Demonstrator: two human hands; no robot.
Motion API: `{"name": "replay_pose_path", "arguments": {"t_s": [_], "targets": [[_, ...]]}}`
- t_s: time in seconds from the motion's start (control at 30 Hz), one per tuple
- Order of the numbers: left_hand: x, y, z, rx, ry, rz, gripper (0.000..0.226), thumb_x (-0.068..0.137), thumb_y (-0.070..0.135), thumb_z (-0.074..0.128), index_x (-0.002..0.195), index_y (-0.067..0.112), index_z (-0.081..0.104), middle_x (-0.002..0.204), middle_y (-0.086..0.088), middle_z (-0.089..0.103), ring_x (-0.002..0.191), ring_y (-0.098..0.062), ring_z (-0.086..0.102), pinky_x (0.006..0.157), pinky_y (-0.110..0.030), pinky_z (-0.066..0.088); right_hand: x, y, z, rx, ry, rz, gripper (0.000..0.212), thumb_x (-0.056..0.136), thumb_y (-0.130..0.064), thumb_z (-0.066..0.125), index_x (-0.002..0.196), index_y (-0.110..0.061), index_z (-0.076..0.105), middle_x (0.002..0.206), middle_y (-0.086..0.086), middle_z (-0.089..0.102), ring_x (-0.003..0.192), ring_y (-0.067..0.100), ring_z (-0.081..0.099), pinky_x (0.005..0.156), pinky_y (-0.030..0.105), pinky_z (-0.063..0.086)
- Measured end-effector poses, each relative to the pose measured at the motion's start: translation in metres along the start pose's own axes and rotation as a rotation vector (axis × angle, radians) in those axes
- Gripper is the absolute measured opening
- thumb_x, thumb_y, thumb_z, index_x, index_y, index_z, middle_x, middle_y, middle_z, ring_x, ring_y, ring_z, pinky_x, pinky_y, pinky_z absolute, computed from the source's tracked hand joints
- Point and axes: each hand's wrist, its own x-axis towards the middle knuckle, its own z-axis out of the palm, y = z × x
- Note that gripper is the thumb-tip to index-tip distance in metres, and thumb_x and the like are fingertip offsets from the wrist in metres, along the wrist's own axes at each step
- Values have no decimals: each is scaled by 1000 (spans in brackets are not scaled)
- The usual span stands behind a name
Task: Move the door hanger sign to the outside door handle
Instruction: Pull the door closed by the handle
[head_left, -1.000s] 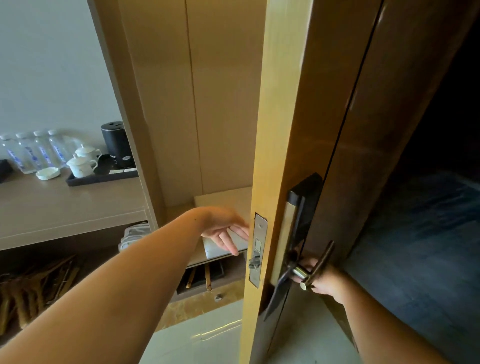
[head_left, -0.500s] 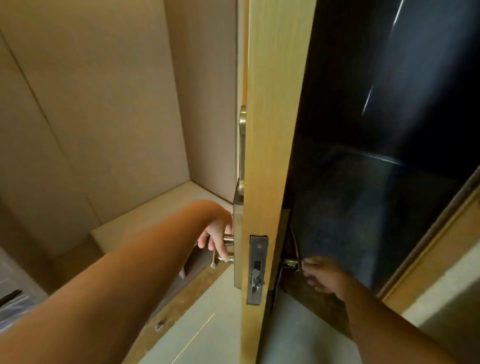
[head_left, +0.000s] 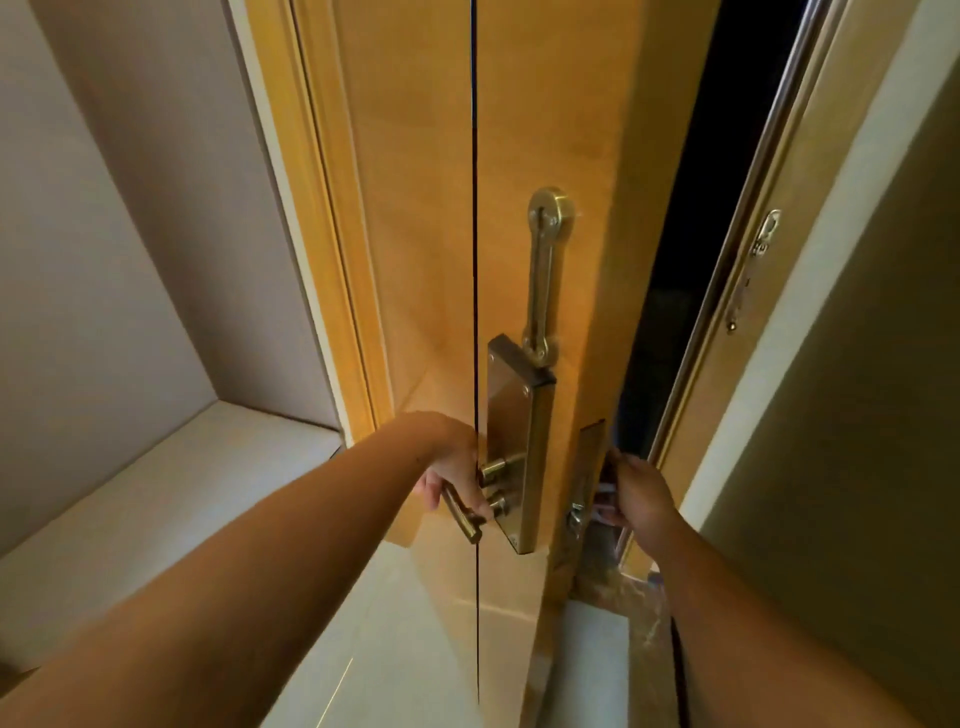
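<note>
The wooden door (head_left: 410, 208) stands almost closed, its inner face toward me. My left hand (head_left: 451, 475) is shut on the brass inside lever handle (head_left: 464, 514), beside the brass lock plate (head_left: 517, 441). My right hand (head_left: 638, 493) reaches around the door's edge (head_left: 589, 467) into the narrow dark gap, thumb on the edge. Its fingertips curl out of sight behind the door, next to something pale (head_left: 604, 503). The outside handle is hidden, and I cannot make out the door hanger sign for certain.
A brass swing guard bar (head_left: 543, 275) hangs above the lock plate, and its catch (head_left: 759, 249) sits on the door frame at right. A beige wall and a low ledge (head_left: 171, 483) are at left. Pale floor tiles lie below.
The door has swung from wide open to nearly closed. My left hand has gone onto the inside handle and gripped it. My right hand stays at the outer side by the edge.
</note>
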Motion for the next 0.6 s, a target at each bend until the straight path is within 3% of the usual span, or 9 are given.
{"name": "replay_pose_path", "arguments": {"t_s": [0.07,0.17,0.23,0.37,0.43,0.5,0.6], "targets": [[13,9,-5,-42,-16,27,74,71,59,72,124,9,53,97,-13,74,90,-26,69,95,-39,44,12,-10,-12,-62,68,-101,22,94,-25,46,77,-22,58,73,4,61,65,22,59,73,44,54],[32,19,-8,-93,-64,71,73,75,71,56,122,16,54,104,-7,74,101,-28,65,95,-44,40,33,-16,-28,-31,77,-104,20,97,-20,43,91,-19,62,78,-1,63,77,23,61,80,42,51],[50,31,-13,-107,-25,102,79,72,77,52,123,17,54,97,-5,76,97,-28,67,103,-51,34,49,-22,-41,-78,92,-111,19,97,-22,43,91,-22,62,85,1,67,75,17,61,74,35,49],[84,68,-37,-15,-39,41,102,64,86,48,135,14,42,89,-8,76,90,-32,68,99,-54,38,85,-36,-69,-153,124,-96,13,95,-22,46,93,-24,59,93,6,65,88,29,62,87,46,53],[99,90,-51,-3,-44,-10,108,61,87,50,139,14,37,105,-16,72,100,-37,63,97,-51,42,106,-39,-86,-140,128,-41,13,93,-17,48,95,-17,61,82,7,64,75,28,63,75,41,55],[114,110,-65,40,26,-17,110,60,85,54,142,14,33,128,-20,59,114,-37,56,100,-51,35,125,-40,-101,-208,116,34,11,92,-13,48,97,-14,57,76,7,58,67,23,58,67,36,51],[129,135,-83,49,52,-20,125,50,89,53,146,15,23,151,-17,33,129,-40,41,105,-50,32,149,-40,-116,-274,131,140,10,92,-16,48,91,-11,57,87,13,63,76,27,60,76,42,52]]}}
